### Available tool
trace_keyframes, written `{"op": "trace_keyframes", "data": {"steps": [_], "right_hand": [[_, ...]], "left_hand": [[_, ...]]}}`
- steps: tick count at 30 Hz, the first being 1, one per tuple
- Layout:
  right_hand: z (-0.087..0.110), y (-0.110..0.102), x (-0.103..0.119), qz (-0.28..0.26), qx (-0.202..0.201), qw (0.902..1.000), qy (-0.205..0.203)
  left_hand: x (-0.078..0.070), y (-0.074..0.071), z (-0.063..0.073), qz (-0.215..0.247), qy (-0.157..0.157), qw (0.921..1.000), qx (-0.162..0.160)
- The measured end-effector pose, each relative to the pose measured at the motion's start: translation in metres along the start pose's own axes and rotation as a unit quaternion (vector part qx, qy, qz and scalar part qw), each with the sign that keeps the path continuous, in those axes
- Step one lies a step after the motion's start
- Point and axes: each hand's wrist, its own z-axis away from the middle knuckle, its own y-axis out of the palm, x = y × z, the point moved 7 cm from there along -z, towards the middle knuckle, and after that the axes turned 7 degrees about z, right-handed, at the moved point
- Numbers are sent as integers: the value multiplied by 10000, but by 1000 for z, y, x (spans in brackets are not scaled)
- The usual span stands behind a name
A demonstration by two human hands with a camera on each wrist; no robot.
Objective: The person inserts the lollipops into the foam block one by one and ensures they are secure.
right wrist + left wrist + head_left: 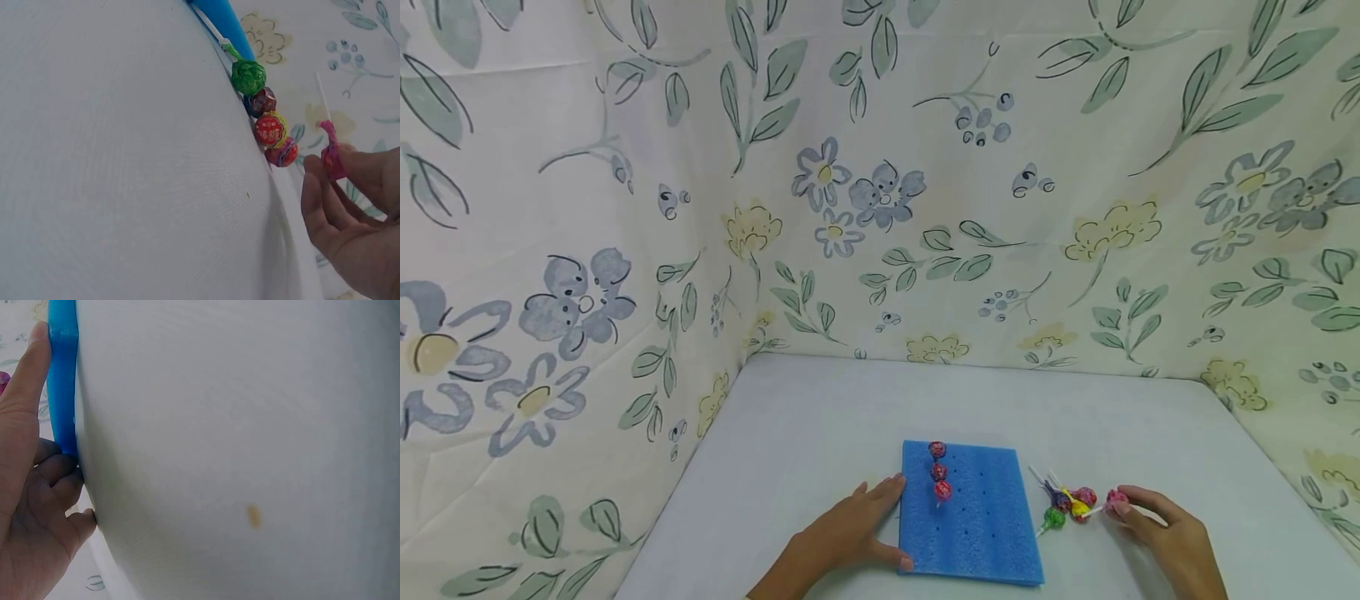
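My right hand [1172, 533] pinches a pink-wrapped lollipop [333, 161] by its candy head, with the white stick pointing away from the fingers. Just left of it in the head view, several wrapped lollipops lie in a loose pile, among them a green lollipop [1055, 518] and a yellow lollipop [1079, 510]. A blue foam board [977, 533] with rows of small holes lies flat on the table. Three red lollipops [943, 490] stand in a column near its left side. My left hand [850, 529] rests at the board's left edge, thumb and fingers spread along it.
The white table [820, 417] is bounded by a floral cloth [880, 275] at the back and both sides. In the right wrist view, the green lollipop's stick points toward the blue board's edge.
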Motion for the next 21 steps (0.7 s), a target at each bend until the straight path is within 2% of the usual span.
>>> {"op": "trace_keyframes", "data": {"steps": [6,12,18,21], "right_hand": [[5,4,11,-347,-69,9993,-94],[6,8,10,-1036,-42,9944,221],[4,9,7,-686,-84,9965,465],[4,10,10,-717,-124,9966,386]], "left_hand": [[0,0,0,1,3,10000,-5],[0,-1,1,19,18,10000,18],[0,0,1,5,90,10000,13],[0,0,1,-26,108,9999,1]]}}
